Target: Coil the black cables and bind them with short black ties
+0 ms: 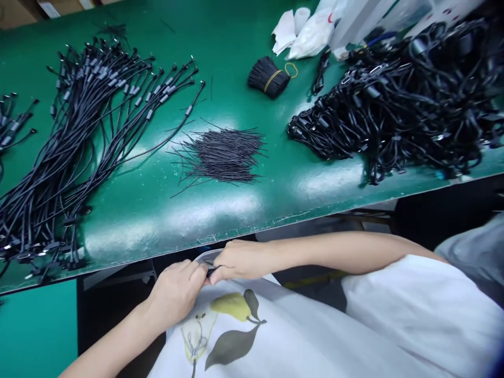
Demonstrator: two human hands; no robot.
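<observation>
My left hand (178, 287) and my right hand (240, 260) meet in front of my body, just below the table's front edge. Both are closed, fingers pinching a small bundle of black cable (211, 271) that is mostly hidden by them. A thin dark end pokes out by the right thumb. On the table above them lies a loose pile of short black twist ties (226, 155). To the left are long black cables (74, 136) with grey sleeves and small plugs, laid out side by side. A heap of coiled, bundled black cables (394, 110) covers the right side.
Behind the loose ties sits a bunch of black ties (269, 79) held by a yellow band, with another yellow rubber band (291, 70) beside it. White crumpled paper and plastic (311, 39) stand at the back. The green table's front edge (275, 227) runs above my hands.
</observation>
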